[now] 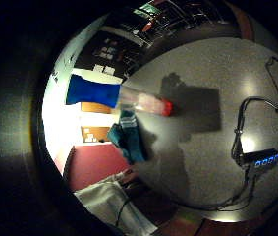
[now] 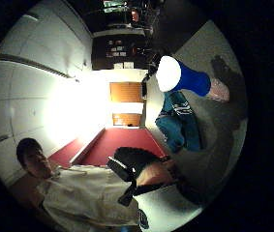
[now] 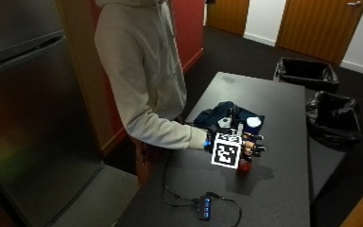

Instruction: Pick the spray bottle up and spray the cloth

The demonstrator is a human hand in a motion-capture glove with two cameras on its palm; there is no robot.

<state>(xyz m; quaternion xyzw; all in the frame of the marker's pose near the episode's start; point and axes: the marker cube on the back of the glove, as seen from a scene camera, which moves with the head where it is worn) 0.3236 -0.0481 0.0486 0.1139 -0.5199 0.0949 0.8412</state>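
Under the gloved hand [image 3: 247, 145]: spray bottle [image 1: 128, 98] lying on the table [image 3: 276, 189].
Just beyond it: crumpled cloth [image 3: 222, 113], touching the bottle.
Nearer side: bare tabletop, then hub [image 3: 205, 208] and cable [image 1: 236, 142].

Dark grey table [image 3: 282, 189], long, running away from the camera. USB hub [image 3: 205, 208] with blue lights near the table's near edge, its cable [image 3: 229, 202] looping beside it. Two black-lined bins [image 3: 307, 72] on the floor past the table's right edge and far corner. Steel fridge [image 3: 30, 118] beyond the table's left edge. Red wall panel [image 3: 187, 28] behind the person. Wooden doors [image 3: 320, 23] at the far wall.
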